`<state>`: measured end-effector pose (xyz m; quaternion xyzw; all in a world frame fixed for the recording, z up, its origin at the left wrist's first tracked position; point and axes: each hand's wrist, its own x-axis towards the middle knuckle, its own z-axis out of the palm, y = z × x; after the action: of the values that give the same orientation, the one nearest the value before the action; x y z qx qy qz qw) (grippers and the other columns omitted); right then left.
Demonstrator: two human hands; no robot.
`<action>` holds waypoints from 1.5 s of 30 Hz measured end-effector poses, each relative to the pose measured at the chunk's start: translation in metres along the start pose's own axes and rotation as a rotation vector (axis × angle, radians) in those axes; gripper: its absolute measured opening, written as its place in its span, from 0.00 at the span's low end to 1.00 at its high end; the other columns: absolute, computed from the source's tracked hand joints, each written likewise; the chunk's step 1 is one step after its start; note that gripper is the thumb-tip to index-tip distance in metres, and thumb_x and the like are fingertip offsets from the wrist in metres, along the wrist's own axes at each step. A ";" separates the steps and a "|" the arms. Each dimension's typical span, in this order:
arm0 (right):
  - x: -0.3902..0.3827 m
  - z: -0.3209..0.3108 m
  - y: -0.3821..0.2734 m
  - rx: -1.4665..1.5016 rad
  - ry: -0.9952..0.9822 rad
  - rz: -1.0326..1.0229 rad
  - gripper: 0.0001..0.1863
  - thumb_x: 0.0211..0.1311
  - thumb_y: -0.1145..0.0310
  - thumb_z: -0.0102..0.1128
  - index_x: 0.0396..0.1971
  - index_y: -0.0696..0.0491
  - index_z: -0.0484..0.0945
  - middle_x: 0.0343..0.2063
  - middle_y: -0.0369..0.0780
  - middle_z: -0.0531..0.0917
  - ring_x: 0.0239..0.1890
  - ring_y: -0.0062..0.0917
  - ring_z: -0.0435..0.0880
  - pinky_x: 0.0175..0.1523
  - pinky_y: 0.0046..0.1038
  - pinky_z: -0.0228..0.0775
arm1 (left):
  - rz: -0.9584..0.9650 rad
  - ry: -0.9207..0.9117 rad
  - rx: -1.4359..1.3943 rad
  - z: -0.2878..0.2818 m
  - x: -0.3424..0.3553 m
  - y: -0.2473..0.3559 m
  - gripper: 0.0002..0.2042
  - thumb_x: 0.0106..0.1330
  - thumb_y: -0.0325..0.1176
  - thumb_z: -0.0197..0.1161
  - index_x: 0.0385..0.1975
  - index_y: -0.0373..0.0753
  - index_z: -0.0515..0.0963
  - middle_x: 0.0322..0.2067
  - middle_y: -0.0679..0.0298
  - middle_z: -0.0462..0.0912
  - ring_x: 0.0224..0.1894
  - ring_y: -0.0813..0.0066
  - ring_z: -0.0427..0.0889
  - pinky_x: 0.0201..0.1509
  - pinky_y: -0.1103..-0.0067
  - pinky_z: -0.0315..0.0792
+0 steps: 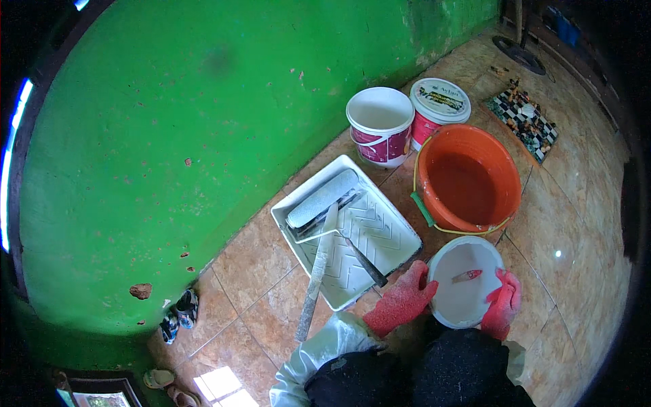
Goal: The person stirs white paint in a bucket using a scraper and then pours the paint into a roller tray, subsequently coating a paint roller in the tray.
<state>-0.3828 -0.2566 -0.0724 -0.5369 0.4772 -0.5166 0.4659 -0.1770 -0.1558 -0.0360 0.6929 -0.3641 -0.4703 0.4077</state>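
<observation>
Both my hands wear red gloves and hold a round white bucket (444,306) by its rim, just in front of my knees. My left hand (401,300) is closed on the left side. My right hand (502,305) has its fingers curled over the right edge. Inside the bucket a small red-and-white pointed thing (466,276) shows; its kind I cannot make out. Left of my hands lies a white paint tray (400,244) with a paint roller (323,198) in it. The roller's dark handle (366,263) points toward my left hand. A paint-stained stick (313,288) leans across the tray.
Beyond the white bucket stands an orange bucket (434,159) with liquid inside. Behind are an open white-and-maroon tub (386,146) and a lidded tub (441,102). A chessboard (522,119) lies far right. The green wall (190,136) runs along the left, with shoes (184,311) beside it.
</observation>
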 end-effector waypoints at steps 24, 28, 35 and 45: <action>-0.002 -0.003 -0.005 -0.064 -0.042 0.043 0.14 0.63 0.74 0.38 0.47 0.57 0.69 0.38 0.41 0.79 0.21 0.16 0.71 0.24 0.16 0.62 | 0.012 -0.013 0.018 -0.003 -0.001 0.006 0.15 0.61 0.39 0.57 0.38 0.34 0.67 0.26 0.57 0.74 0.29 0.70 0.75 0.31 0.74 0.70; 0.000 0.002 -0.007 -0.010 -0.008 0.034 0.15 0.64 0.73 0.39 0.50 0.56 0.67 0.44 0.46 0.76 0.27 0.22 0.77 0.28 0.20 0.68 | -0.010 -0.026 -0.004 -0.002 -0.002 0.008 0.15 0.61 0.39 0.57 0.39 0.34 0.67 0.27 0.56 0.75 0.28 0.70 0.75 0.31 0.74 0.70; 0.002 -0.002 0.000 0.000 -0.042 0.039 0.14 0.64 0.72 0.39 0.48 0.56 0.68 0.43 0.45 0.77 0.27 0.24 0.77 0.28 0.21 0.68 | 0.051 0.009 0.008 0.001 0.001 0.001 0.15 0.61 0.38 0.57 0.40 0.34 0.67 0.28 0.56 0.75 0.28 0.70 0.76 0.31 0.74 0.71; 0.001 -0.002 -0.004 -0.013 -0.073 0.040 0.13 0.65 0.72 0.38 0.46 0.55 0.69 0.42 0.43 0.78 0.27 0.23 0.77 0.27 0.21 0.67 | 0.066 0.020 0.030 0.003 0.001 -0.003 0.14 0.61 0.38 0.57 0.38 0.34 0.66 0.27 0.55 0.74 0.30 0.66 0.77 0.31 0.72 0.71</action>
<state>-0.3851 -0.2573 -0.0687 -0.5488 0.4740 -0.4843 0.4895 -0.1788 -0.1563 -0.0397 0.6912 -0.3897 -0.4441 0.4161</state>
